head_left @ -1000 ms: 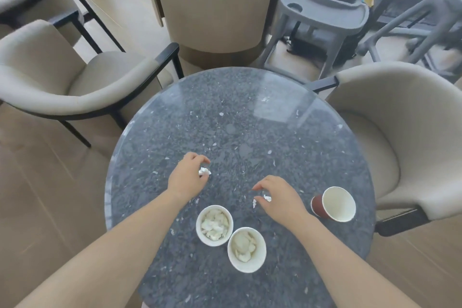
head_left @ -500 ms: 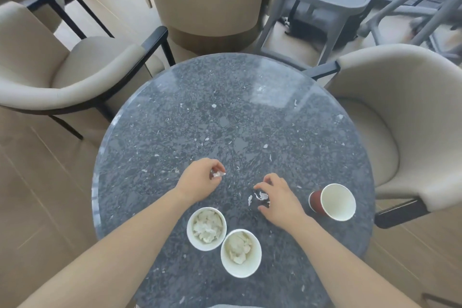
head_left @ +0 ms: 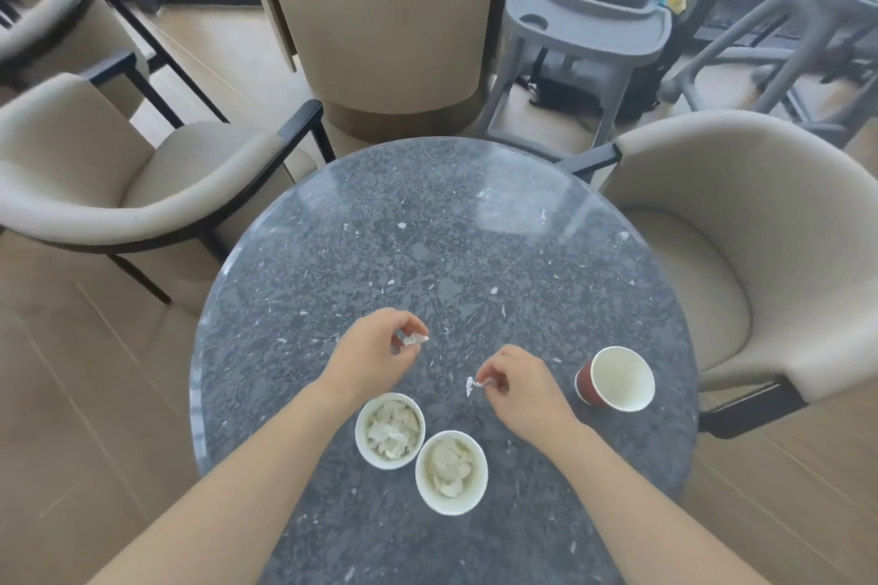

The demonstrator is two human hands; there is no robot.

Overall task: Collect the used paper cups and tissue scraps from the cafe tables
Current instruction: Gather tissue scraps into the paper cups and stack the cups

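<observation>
Both hands rose: left hand [head_left: 368,359] and right hand [head_left: 522,387] each pinching tissue scraps.

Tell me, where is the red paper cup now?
The red paper cup stands on the table's right side, just right of the right hand, untouched.

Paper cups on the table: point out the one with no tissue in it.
The red-sided cup by the right hand, tilted and empty inside. The two white cups nearer the person hold tissue scraps.
</observation>
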